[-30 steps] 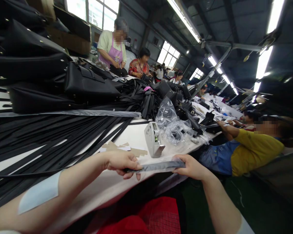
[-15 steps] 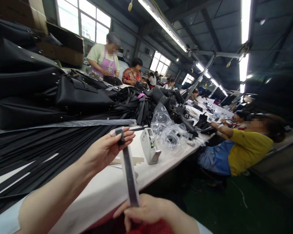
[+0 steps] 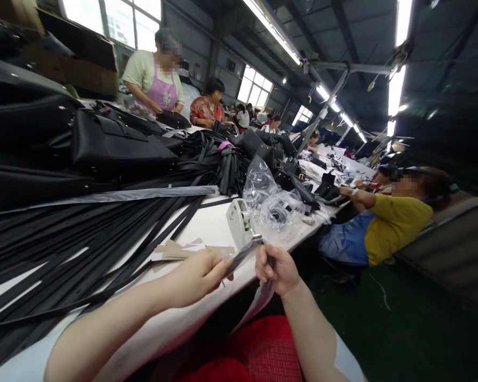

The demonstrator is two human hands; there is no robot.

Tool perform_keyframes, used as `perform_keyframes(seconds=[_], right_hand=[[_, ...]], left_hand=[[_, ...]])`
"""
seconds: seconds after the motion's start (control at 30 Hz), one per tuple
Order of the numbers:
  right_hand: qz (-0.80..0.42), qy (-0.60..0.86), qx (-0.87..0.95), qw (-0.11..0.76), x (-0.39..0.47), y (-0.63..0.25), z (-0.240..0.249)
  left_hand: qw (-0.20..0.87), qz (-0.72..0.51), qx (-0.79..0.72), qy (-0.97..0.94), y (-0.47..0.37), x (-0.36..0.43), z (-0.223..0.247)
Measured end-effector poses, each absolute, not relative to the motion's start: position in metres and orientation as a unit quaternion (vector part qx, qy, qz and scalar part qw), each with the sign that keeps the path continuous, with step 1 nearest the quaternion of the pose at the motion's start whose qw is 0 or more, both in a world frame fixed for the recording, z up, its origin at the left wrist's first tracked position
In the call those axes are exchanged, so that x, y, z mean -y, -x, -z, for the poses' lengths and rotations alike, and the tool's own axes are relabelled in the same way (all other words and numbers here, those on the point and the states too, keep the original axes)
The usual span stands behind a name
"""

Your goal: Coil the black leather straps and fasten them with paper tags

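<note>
A dark strap in a clear plastic sleeve is bent between my two hands, just in front of the tape dispenser. My left hand pinches it from the left, thumb on top. On the right, my right hand is closed round another part of the strap, and a length of the sleeve hangs below toward the red apron. A small shiny end shows at the top of the bend. The white tape dispenser stands on the table behind, partly hidden by the strap.
Long black straps cover the table's left side, with black bags behind. Beige card strips lie near my left hand. Crumpled clear plastic is beyond the dispenser. A person in yellow sits at the right; others work farther back.
My right hand has risen from below to beside the dispenser, and my left hand has come down and right. The sleeved strap, earlier stretched straight between them, is now bent.
</note>
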State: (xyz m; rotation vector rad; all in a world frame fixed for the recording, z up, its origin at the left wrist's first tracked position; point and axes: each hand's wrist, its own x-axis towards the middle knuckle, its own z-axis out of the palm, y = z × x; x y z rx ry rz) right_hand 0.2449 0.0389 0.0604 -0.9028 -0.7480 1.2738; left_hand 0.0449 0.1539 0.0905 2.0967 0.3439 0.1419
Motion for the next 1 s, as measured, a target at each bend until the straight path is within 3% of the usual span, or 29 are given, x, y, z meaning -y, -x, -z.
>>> perform_keyframes(seconds=[0.1,0.2,0.3,0.4,0.47,0.53,0.63,0.7,0.77,0.87,0.93,1.0], right_hand=[[-0.563,0.434,0.309,0.632,-0.039,-0.251,-0.044],[-0.537,0.513,0.315,0.592,-0.04,-0.257,-0.042],[-0.355,0.652,0.404,0.535,-0.038,-0.254,-0.05],[-0.156,0.678,0.533,0.482,-0.033,-0.232,-0.054],[-0.191,0.644,0.583,0.457,-0.032,-0.209,-0.049],[-0.316,0.614,0.582,0.43,-0.033,-0.183,-0.038],[-0.516,0.547,0.558,0.351,-0.031,-0.147,-0.027],[-0.609,0.475,0.562,0.296,-0.022,-0.133,-0.034],[-0.647,0.432,0.556,0.294,-0.008,-0.133,-0.05],[-0.615,0.433,0.496,0.434,0.004,-0.16,-0.067],[-0.55,0.439,0.439,0.558,0.0,-0.19,-0.067],[-0.485,0.493,0.399,0.603,-0.011,-0.219,-0.06]], left_hand=[[0.576,0.056,-0.163,-0.799,-0.047,-0.157,-0.086],[0.676,-0.008,-0.152,-0.721,-0.049,-0.161,-0.078],[0.767,-0.051,-0.121,-0.628,-0.049,-0.162,-0.074],[0.846,-0.024,-0.077,-0.527,-0.047,-0.156,-0.076],[0.885,-0.017,-0.053,-0.463,-0.047,-0.148,-0.081],[0.899,-0.072,-0.058,-0.428,-0.046,-0.142,-0.087],[0.827,-0.296,-0.114,-0.465,-0.044,-0.143,-0.088],[0.667,-0.466,-0.148,-0.562,-0.042,-0.153,-0.08],[0.45,-0.549,-0.152,-0.688,-0.04,-0.168,-0.067],[0.232,-0.456,-0.097,-0.854,-0.043,-0.18,-0.054],[0.211,-0.335,-0.062,-0.916,-0.046,-0.176,-0.057],[0.284,-0.219,-0.046,-0.932,-0.048,-0.165,-0.068]])
